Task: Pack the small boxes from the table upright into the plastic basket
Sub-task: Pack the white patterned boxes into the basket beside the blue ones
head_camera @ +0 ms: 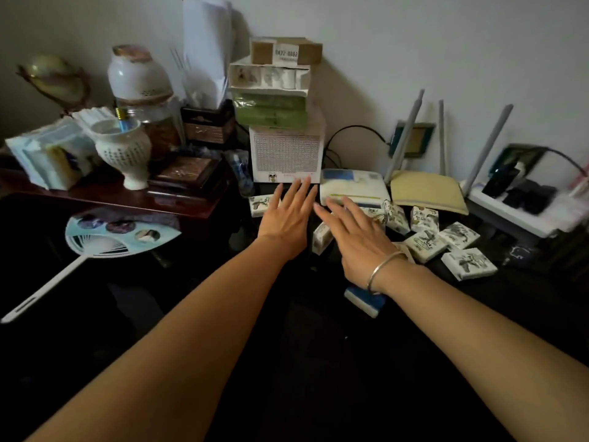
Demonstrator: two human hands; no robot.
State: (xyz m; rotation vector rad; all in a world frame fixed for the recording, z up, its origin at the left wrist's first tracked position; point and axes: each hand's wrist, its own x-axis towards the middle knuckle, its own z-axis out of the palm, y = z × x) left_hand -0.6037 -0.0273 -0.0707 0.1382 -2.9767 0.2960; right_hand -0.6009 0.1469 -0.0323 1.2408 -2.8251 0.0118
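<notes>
I'm looking down on a dark, glossy tabletop [287,362], crowded along the wall, so working room is tight. The biggest thing on it is the tall stack of white, green and brown cardboard cartons [283,122], pushed back against the wall and clear of the reach path. To the right, a white router with grey antennas [510,218] sits in the corner beside its cables. I can't find the plastic basket anywhere in view, so I judge packing hasn't started.

Now the hands. The left hand [287,224] and right hand [357,240] stretch forward side by side, palms down. The fingers [298,193] are straight and spread, holding nothing; it reads as a reach, not a grasp.

They hover at the near end of the small white boxes printed with black ink drawings [425,245]. Most of these lie flat or tipped in a loose scatter just right of the right hand. One flat box [261,204] lies just left of the left hand, and a tipped box [322,239] stands on edge between the two hands. Lying as they do, each will need turning upright.

Smallest of all is a thin silver bangle [382,269] on the right wrist, which could snag a box edge.
</notes>
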